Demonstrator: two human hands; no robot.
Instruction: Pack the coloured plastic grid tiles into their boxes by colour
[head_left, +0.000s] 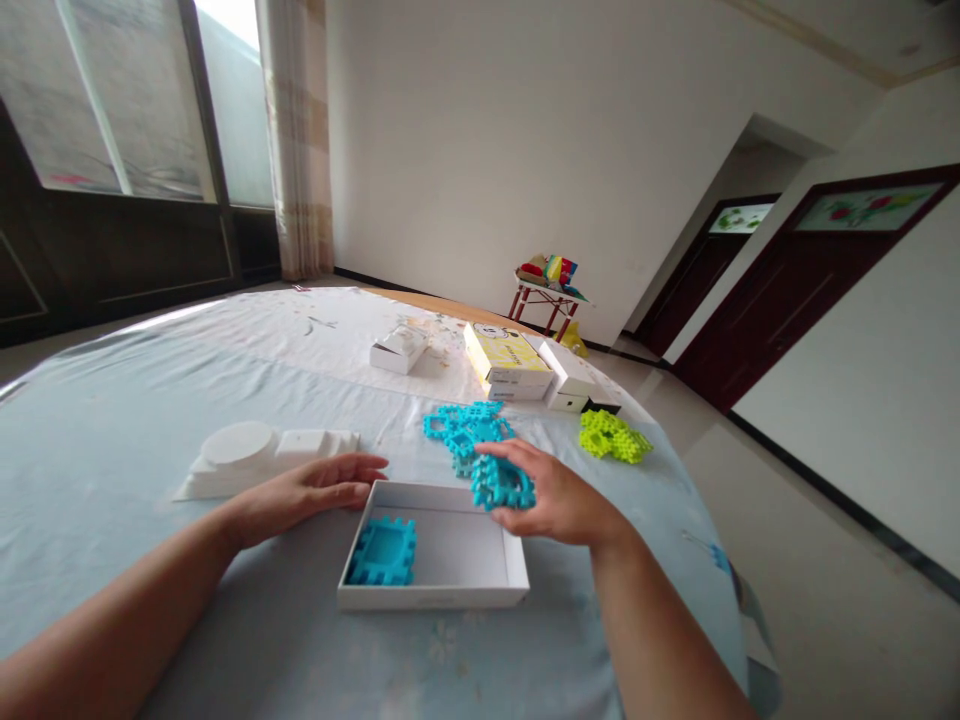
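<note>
A white open box [435,598] stands on the table before me. In its left part lies a stack of blue square toy tiles [386,550] with notched edges. My right hand [551,492] is closed around a few more blue notched tiles [496,484], held above the box's back right corner. By the back left corner is my left hand [334,482], its fingers stretched out flat and the tips close to the box wall; whether they touch it I cannot tell. Behind the box, a loose pile of blue tiles [454,425] lies on the cloth, partly hidden by the held ones.
White round and square pieces [240,445] lie to the left. Green notched tiles [611,437] are at the right. Farther back stand a small white box [397,350], a yellow and white box [506,355] and another white box [566,378]. A light blue cloth [300,620] covers the table.
</note>
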